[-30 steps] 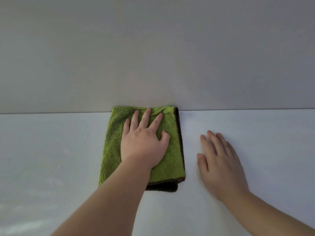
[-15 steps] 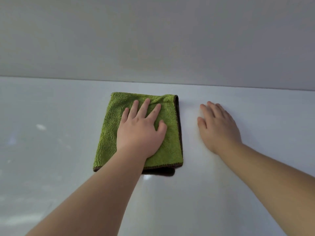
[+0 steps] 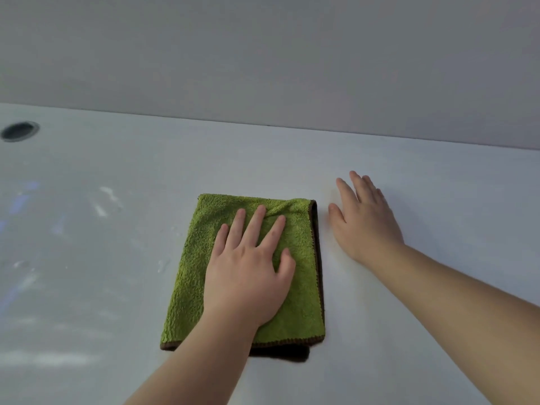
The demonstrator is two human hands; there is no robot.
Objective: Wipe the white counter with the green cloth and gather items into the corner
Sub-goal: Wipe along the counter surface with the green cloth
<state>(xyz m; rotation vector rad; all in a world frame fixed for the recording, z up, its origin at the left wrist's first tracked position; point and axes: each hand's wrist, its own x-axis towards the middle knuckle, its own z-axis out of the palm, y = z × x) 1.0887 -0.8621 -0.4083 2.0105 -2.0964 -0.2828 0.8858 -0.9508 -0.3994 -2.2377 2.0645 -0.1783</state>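
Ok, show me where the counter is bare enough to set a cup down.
Widest bare patch: the counter left of the green cloth, out to the round dark hole. Also the strip between the cloth and the wall. Crowded: the narrow gap between the cloth and the right hand; the left hand presses the cloth.

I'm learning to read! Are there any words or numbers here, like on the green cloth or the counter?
None to read. The green cloth is plain, with no label showing. The white counter, the wall and the dark round hole carry no words, numbers or signs.
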